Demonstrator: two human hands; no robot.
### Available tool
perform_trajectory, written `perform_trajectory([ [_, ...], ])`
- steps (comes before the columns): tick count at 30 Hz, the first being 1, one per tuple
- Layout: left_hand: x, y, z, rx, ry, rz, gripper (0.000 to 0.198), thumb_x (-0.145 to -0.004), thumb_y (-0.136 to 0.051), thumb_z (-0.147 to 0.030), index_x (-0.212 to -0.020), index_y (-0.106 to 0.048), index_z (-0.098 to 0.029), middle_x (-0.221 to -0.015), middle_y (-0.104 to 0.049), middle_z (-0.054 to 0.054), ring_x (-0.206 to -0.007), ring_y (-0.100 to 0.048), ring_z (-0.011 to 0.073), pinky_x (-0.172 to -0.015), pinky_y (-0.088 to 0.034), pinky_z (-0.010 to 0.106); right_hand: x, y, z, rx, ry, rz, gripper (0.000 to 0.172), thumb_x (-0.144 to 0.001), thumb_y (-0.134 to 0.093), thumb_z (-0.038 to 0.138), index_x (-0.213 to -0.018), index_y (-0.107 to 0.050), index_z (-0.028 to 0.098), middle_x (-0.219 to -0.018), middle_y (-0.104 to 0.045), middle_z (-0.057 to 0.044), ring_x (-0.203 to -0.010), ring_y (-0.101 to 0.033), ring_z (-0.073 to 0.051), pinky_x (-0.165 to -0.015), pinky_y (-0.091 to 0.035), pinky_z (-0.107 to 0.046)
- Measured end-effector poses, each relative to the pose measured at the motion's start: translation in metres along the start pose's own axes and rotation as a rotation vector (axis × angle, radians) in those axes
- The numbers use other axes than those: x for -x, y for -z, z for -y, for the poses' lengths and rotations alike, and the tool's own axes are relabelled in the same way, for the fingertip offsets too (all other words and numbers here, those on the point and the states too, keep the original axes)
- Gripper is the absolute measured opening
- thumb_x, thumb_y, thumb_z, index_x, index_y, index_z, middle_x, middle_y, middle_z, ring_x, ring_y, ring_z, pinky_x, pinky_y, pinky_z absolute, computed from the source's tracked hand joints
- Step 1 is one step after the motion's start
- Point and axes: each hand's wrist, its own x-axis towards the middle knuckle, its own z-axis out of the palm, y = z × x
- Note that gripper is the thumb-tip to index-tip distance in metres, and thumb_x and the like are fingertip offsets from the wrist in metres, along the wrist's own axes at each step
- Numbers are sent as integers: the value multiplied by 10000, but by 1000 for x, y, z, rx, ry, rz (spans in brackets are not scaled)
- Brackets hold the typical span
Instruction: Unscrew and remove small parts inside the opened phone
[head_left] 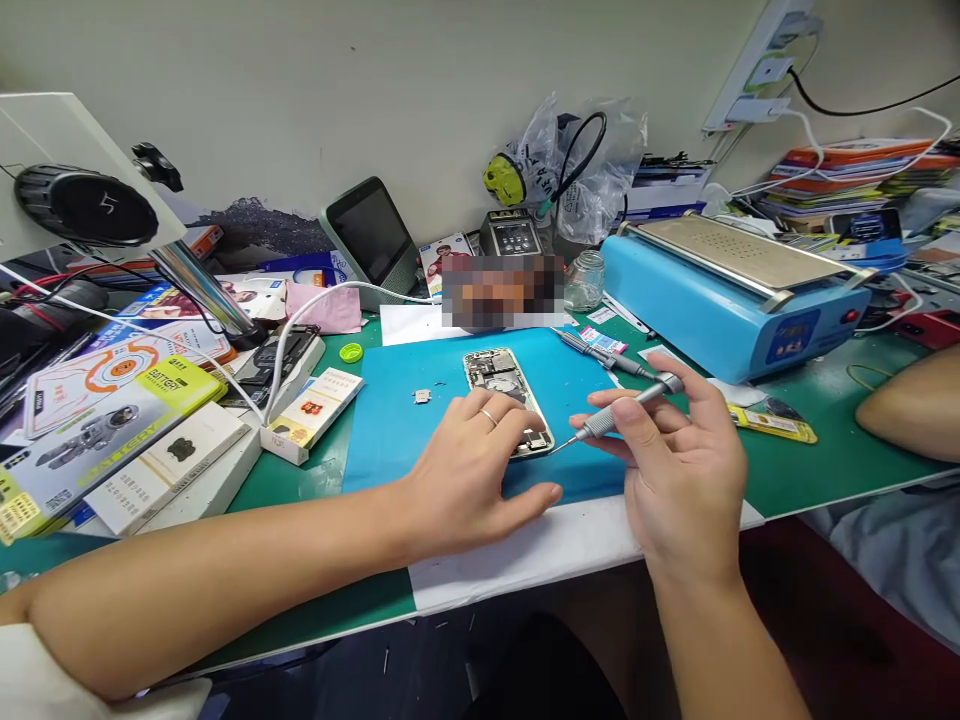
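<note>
An opened phone (501, 378) lies with its inner parts showing on a blue work mat (390, 430). My left hand (480, 465) rests flat on the mat over the phone's near end, fingers spread, a ring on one finger. My right hand (675, 460) pinches a slim grey screwdriver (626, 408), its tip pointing at the phone's lower right corner. A small metal part (422, 396) lies loose on the mat to the left of the phone.
A blue heating machine (731, 290) stands at the back right. Another tool (600, 355) lies behind my right hand. Battery boxes (97, 430) and white cartons crowd the left. Another person's arm (911, 405) rests at the right edge. A green cap (350, 351) sits near a tablet (373, 240).
</note>
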Motion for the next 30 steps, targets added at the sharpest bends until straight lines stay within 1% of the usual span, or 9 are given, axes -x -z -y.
perform_trajectory([
  [5, 2, -2, -2, -59, -26, 93, 488, -958, -689, -445, -1307, -556, -130, -1311, -626, 136, -1183, -535, 321, -954, -424, 479, -24, 5, 9, 46, 87, 62, 500, -823, -856, 275, -1278, -649, 268, -853, -812, 4, -624, -779, -171, -614, -687, -279],
  [10, 3, -3, -2, -73, 3, 167, 416, -995, -626, -424, -1299, -554, -149, -1324, -612, 148, -1180, -534, 333, -981, -431, 516, -48, -1, 13, 261, 294, 315, 480, -878, -804, 189, -1322, -647, 277, -878, -788, 29, -757, -797, -164, -691, -707, -278],
  [13, 3, -2, -3, -64, 15, 200, 410, -1001, -610, -402, -1318, -544, -149, -1339, -604, 146, -1180, -540, 325, -984, -451, 516, -54, 1, 7, 345, 391, 423, 512, -902, -779, 181, -1364, -625, 338, -927, -784, 38, -789, -792, -168, -716, -710, -302],
  [16, 3, -2, -5, -71, 23, 214, 436, -1004, -607, -406, -1345, -545, -142, -1356, -604, 141, -1179, -550, 323, -982, -471, 515, -52, 6, -2, 369, 444, 390, 568, -897, -793, 199, -1396, -604, 393, -1011, -780, 20, -804, -792, -192, -682, -709, -332],
  [18, 4, -2, -6, -101, 5, 208, 467, -1005, -601, -405, -1378, -543, -131, -1372, -613, 142, -1183, -560, 328, -985, -480, 516, -48, 9, -7, 369, 480, 344, 619, -862, -823, 180, -1399, -610, 400, -1173, -760, -8, -828, -793, -203, -675, -709, -348],
  [21, 3, -3, -7, -174, -46, 178, 521, -998, -597, -403, -1412, -552, -91, -1372, -643, 151, -1184, -585, 335, -981, -493, 496, -42, 12, -9, 380, 496, 288, 634, -818, -855, 152, -1363, -647, 402, -1353, -702, -9, -883, -796, -209, -764, -717, -374],
  [23, 3, -5, -6, -217, -68, 160, 524, -998, -586, -426, -1389, -589, -78, -1341, -675, 153, -1153, -611, 335, -957, -504, 479, -40, 12, -8, 407, 455, 272, 616, -816, -859, 154, -1345, -662, 402, -1339, -717, -6, -882, -797, -212, -778, -716, -384],
  [25, 3, -6, -5, -245, -80, 148, 522, -1004, -562, -447, -1370, -620, -81, -1323, -695, 145, -1121, -630, 330, -931, -512, 467, -38, 13, -6, 436, 410, 273, 595, -819, -859, 167, -1330, -669, 405, -1301, -739, -8, -868, -797, -219, -741, -715, -390],
  [30, 5, -8, -3, -296, -98, 148, 541, -1023, -522, -478, -1373, -643, -84, -1336, -706, 127, -1083, -651, 319, -876, -516, 454, -38, 16, -6, 461, 421, 301, 558, -836, -851, 193, -1317, -667, 409, -1279, -757, -1, -842, -802, -206, -712, -713, -374],
])
